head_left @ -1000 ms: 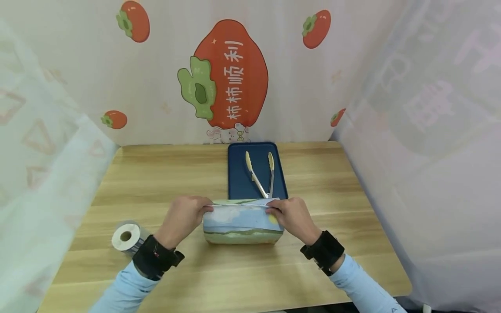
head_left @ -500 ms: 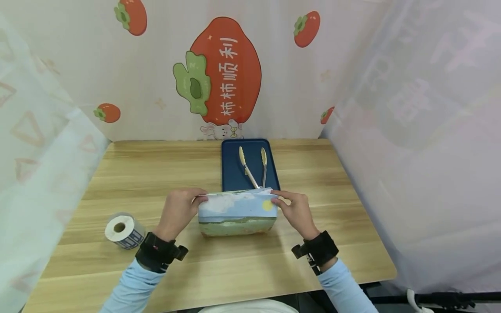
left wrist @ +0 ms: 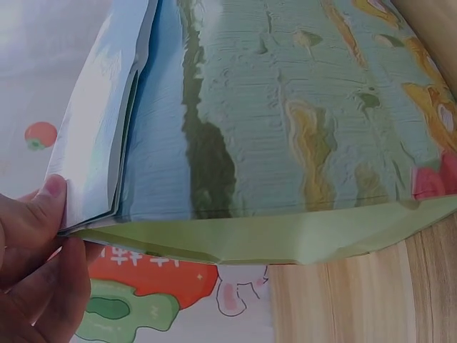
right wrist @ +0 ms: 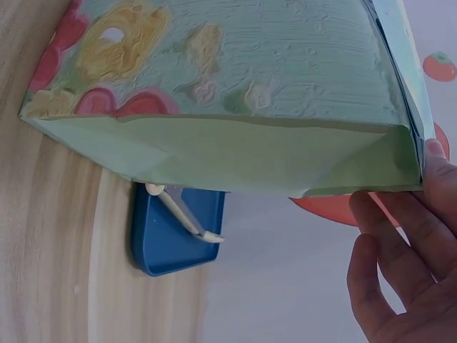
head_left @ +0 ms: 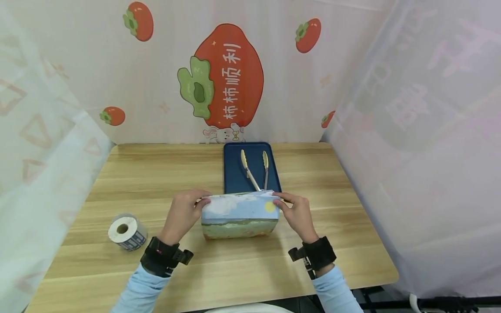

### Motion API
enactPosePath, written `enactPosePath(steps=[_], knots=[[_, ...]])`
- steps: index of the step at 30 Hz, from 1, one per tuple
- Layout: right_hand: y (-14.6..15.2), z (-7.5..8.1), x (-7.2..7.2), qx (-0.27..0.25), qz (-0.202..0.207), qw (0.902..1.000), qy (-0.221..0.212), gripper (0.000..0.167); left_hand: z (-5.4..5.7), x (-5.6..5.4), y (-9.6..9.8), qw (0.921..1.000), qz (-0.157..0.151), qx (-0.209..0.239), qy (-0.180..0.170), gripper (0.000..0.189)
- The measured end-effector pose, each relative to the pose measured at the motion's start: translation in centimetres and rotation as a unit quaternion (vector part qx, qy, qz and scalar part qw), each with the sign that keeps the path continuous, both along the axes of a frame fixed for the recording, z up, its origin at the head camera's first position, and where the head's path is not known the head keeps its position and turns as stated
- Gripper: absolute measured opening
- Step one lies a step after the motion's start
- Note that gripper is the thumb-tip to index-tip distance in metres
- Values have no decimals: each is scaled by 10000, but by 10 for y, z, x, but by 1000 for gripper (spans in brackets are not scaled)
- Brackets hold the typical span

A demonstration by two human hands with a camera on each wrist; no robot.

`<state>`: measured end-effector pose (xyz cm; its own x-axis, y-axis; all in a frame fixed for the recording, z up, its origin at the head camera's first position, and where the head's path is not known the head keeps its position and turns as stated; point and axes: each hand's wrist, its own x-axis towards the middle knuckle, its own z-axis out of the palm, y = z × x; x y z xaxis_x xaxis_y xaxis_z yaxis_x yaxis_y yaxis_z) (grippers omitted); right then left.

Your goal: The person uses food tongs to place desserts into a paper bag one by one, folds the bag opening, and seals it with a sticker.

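A paper bag (head_left: 239,227) printed with blue sky, green meadow and flowers stands on the table, its top folded over into a blue flap (head_left: 235,206). My left hand (head_left: 187,213) pinches the left end of the fold between thumb and fingers. At the opposite end, my right hand (head_left: 294,213) pinches the other corner, near a yellow printed sun. The left wrist view shows the left thumb on the white-blue flap (left wrist: 96,136), fingers beneath. In the right wrist view, the plain green side panel (right wrist: 271,153) of the bag is creased inward near the top. The bag's inside is hidden.
Behind the bag lies a dark blue tray (head_left: 232,174) with metal tongs (head_left: 250,174) on it, their near end hidden by the bag. A roll of labels (head_left: 127,232) stands left of the left forearm. Printed cloth walls enclose the wooden table (head_left: 164,165).
Both hands have shifted their hold on the fold toward its outer ends, and the flap lies smoother. The label roll, earlier partly covered by the left wrist, shows fully. The head view moved slightly.
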<state>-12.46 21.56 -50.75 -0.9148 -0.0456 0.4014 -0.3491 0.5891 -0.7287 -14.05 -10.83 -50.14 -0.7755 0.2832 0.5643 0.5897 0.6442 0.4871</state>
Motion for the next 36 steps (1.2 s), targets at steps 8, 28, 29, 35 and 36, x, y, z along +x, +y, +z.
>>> enactPosePath(steps=[8,28,29,35,36], knots=[[-13,3,-6,45,161,9998,54,23,0,5,-12,9995,248,163,-87,18],[-19,3,-22,107,1231,9923,-67,31,0,9,-42,9970,-144,198,-740,31],[-18,4,-21,169,1262,9918,-53,32,0,9,-42,9967,-173,184,-769,34],[-7,23,-8,399,1245,9901,518,40,6,6,-34,9949,-488,27,-879,49],[-6,29,-5,404,1232,9894,648,41,8,4,-33,9951,-570,11,-812,50]])
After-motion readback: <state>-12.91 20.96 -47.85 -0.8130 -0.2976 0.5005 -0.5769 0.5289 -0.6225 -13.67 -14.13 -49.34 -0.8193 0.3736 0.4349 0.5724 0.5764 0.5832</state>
